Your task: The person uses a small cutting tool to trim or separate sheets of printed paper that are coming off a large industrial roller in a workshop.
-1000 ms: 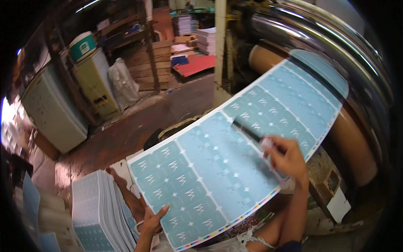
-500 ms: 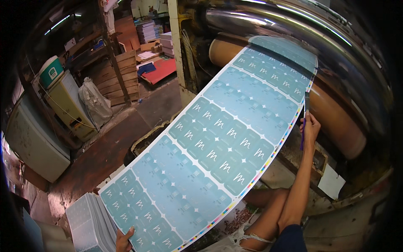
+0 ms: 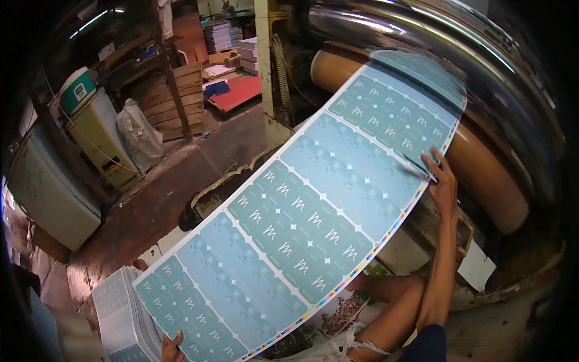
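- Workshop interior: reddish-brown worn floor (image 3: 148, 205), dim, running back past the machine.
- Left background: off-white, box-shaped upright cabinet (image 3: 57, 184); cream metal cabinet (image 3: 102, 133) bearing a green-and-white cooler (image 3: 77, 90); pale, crumpled sack (image 3: 140, 137) just beside it.
- Rear: brown slatted wooden panel (image 3: 172, 111); flat red board (image 3: 244, 95) with a dark blue item (image 3: 216, 89) on it; stacked paper nearby.
- Machine, right: large, shiny chrome roller (image 3: 386, 35); tan cylindrical roller (image 3: 496, 184) below it; white paper slip (image 3: 476, 265) at the lower right.
- One long printed sheet, banded teal and light blue with white margins and a multicoloured edge strip (image 3: 295, 208): slanting from the lower left up to the rollers, its far end curved and blurred beneath the chrome one.
- Left hand (image 3: 171, 349): at the sheet's near left edge, clamped on it, thumb on the upper face, other fingers partly hidden.
- Right hand (image 3: 443, 180): at the sheet's right edge near the tan roller, fingers closed on a thin, dark, straight tool (image 3: 419, 167), blurred, which points inward over the sheet.
- Thick stack of similar printed sheets (image 3: 120, 311): lower left, just beside the long sheet.
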